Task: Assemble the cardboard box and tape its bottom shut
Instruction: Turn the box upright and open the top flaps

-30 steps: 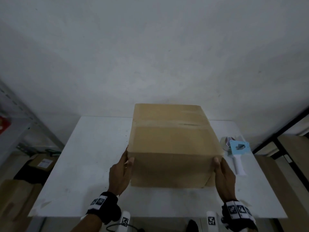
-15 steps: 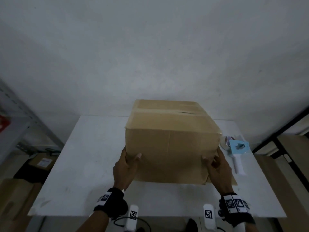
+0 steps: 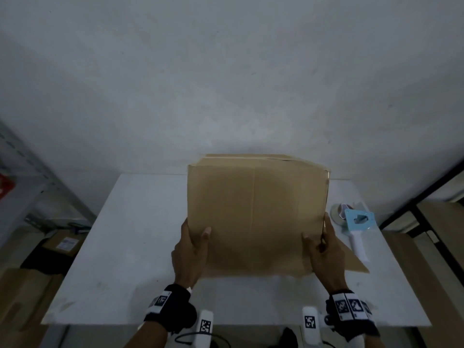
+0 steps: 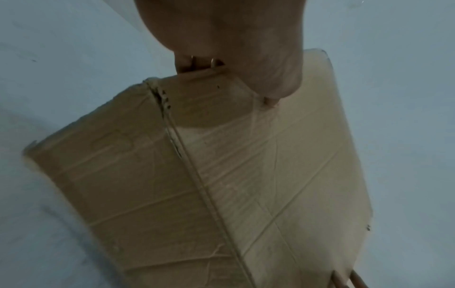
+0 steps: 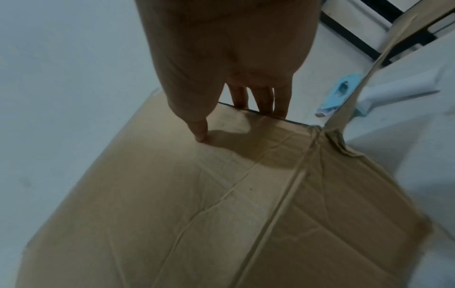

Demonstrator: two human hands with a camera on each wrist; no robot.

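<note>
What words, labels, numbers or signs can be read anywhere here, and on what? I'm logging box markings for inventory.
No text reads clearly in any view.
Cardboard box: its visible faces are plain, no print.
Wristbands: black-and-white square marker patterns, not words.
Box under the table: white label, too small and blurred to read.
Red item on the shelf: blurred, unreadable.
Tape dispenser: no lettering visible.
</note>
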